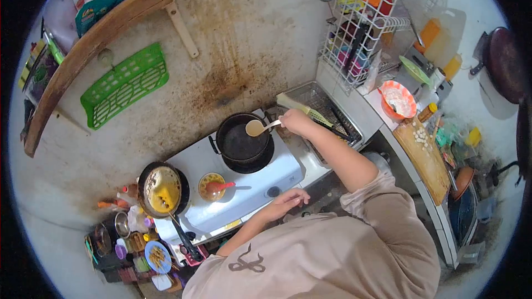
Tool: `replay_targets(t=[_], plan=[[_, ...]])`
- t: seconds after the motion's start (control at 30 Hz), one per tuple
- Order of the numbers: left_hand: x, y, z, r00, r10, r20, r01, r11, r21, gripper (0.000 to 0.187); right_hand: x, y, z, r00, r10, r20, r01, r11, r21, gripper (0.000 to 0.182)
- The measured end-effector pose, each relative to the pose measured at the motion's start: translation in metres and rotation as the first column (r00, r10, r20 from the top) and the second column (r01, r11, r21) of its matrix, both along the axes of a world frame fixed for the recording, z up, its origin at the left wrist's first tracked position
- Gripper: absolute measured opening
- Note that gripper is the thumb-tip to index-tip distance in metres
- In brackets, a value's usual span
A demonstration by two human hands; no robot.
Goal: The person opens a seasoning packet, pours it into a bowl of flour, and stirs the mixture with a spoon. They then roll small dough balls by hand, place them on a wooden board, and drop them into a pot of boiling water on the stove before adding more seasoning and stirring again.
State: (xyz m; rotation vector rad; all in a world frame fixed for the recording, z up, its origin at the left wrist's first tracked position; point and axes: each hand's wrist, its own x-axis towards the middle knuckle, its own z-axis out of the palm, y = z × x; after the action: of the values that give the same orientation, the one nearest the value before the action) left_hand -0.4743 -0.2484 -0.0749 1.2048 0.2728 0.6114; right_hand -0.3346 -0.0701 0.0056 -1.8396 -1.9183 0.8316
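Head view, near to far: left hand (pixel 286 202) resting at stove (pixel 244 182) front edge, grip loose, fingers apart, holding nothing. Right hand (pixel 293 120) stretched forward, grip clamped on one wooden spoon (pixel 259 127), poised over black pot (pixel 242 141). Two pans on stove, one small bowl (pixel 211 186) between.

Single head-worn fisheye view, set high and directed steeply downward; the white stove (pixel 238 182), stained wall (pixel 233 39) and counter (pixel 382 116) are taken in from moderate distance, framed by a dark circular border.
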Motion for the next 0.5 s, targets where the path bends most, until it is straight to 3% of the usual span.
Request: replay_targets(t=[0.27,0.5], plan=[[0.003,0.0,0.002,0.995,-0.098,-0.016,0.098,0.994,0.05,0.022,0.003,-0.004,0.0,0.999,-0.006,-0.034,0.006,1.0,-0.005,0.033],[-0.011,-0.011,0.003,0.999,-0.053,-0.01,0.053,0.998,0.018,0.023,-0.011,-0.019,0.003,0.996,-0.072,-0.045,0.07,0.997,-0.029,0.034]])
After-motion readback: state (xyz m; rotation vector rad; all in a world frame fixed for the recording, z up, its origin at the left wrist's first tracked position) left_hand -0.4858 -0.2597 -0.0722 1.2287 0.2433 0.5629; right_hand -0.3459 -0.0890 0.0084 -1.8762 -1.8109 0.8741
